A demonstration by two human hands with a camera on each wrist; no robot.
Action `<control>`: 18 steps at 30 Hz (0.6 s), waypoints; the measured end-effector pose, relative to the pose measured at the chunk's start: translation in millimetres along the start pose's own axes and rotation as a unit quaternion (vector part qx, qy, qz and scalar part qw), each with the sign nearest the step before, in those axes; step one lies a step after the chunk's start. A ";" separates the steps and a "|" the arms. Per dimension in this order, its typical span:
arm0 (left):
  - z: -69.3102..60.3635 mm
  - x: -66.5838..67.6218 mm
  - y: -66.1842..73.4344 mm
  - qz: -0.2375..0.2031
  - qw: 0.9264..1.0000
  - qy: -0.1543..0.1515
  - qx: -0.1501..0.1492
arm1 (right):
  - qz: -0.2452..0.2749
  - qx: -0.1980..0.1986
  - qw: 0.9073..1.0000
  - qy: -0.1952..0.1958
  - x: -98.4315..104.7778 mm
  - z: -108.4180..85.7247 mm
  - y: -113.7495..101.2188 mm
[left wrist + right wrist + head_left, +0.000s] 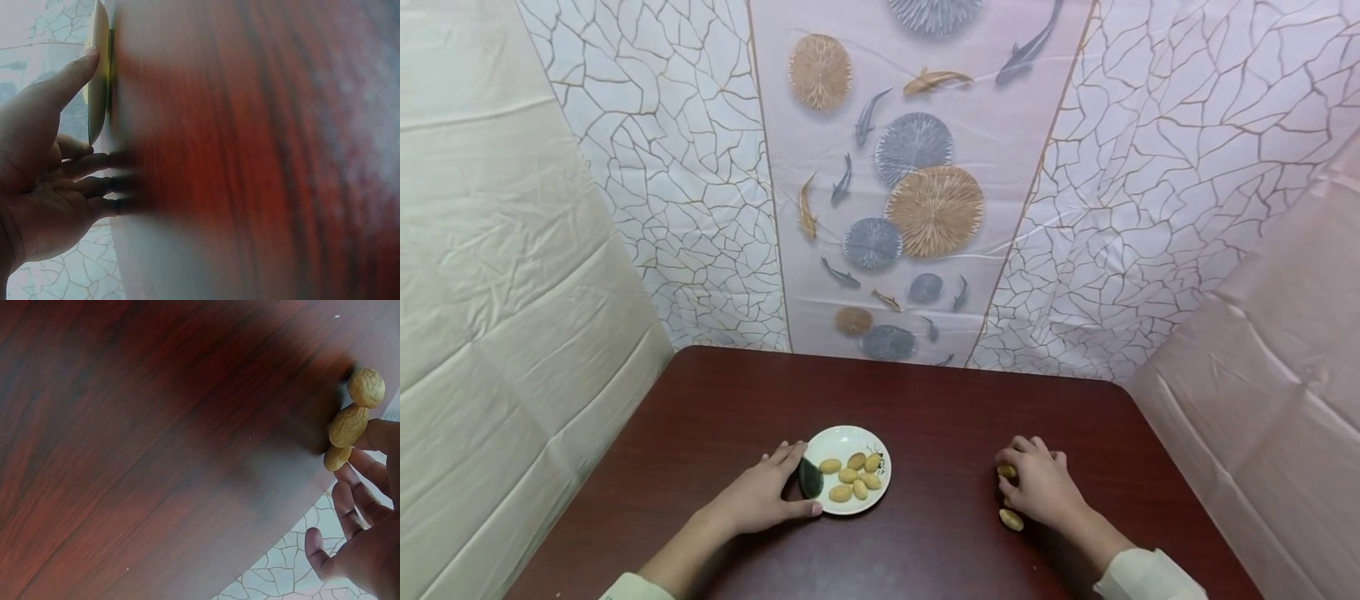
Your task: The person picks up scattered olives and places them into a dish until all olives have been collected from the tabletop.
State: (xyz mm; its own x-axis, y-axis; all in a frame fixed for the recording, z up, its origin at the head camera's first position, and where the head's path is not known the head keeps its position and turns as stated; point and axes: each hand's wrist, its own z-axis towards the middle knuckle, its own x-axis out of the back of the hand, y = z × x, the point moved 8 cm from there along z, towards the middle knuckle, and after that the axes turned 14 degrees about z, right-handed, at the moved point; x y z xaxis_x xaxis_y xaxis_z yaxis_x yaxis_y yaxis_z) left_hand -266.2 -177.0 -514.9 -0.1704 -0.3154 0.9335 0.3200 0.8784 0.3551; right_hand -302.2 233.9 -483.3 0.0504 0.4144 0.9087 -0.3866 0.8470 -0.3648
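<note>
On the dark red table [955,500], the left hand [763,497] lies spread at the nine o'clock side of a white plate [850,437], thumb and forefinger touching its rim; yellow oval fruits [840,493] sit on the plate. At the plate's three o'clock, well apart, the right hand [1037,483] bends its fingers beside three loose fruits [349,427] in a row; whether it pinches one I cannot tell

Before me I see a dark red-brown, wood-grained table [940,433] with rounded far corners; on it sits a white plate [844,443]; yellowish oval fruits [1011,520] lie further right.
</note>
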 end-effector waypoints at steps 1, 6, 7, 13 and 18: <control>-0.2 0.2 0.3 0.000 1.000 0.000 0.000 | -0.001 0.000 1.000 0.001 0.1 0.0 0.0; -0.6 0.8 2.3 -0.001 1.000 0.002 -0.003 | -0.008 0.002 1.000 0.004 0.1 -1.5 -0.3; -0.7 0.9 2.5 0.000 1.000 0.002 -0.003 | -0.008 0.003 1.000 0.005 -0.1 -1.7 -0.3; -0.7 1.9 2.4 0.003 1.000 -0.003 0.003 | -0.003 0.011 1.000 0.013 -0.6 0.4 -1.2; -0.9 0.1 1.8 0.003 1.000 -0.009 0.008 | 0.001 0.026 0.999 0.024 -0.4 1.5 -8.5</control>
State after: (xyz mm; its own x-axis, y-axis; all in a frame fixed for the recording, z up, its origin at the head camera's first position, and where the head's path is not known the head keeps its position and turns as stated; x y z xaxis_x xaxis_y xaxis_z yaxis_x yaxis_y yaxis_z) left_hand -264.9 -175.8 -514.1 -0.1862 -0.3039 0.9343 0.3057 0.8858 0.3491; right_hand -300.4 226.1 -480.3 0.0928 0.4317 0.8972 -0.4348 0.8282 -0.3535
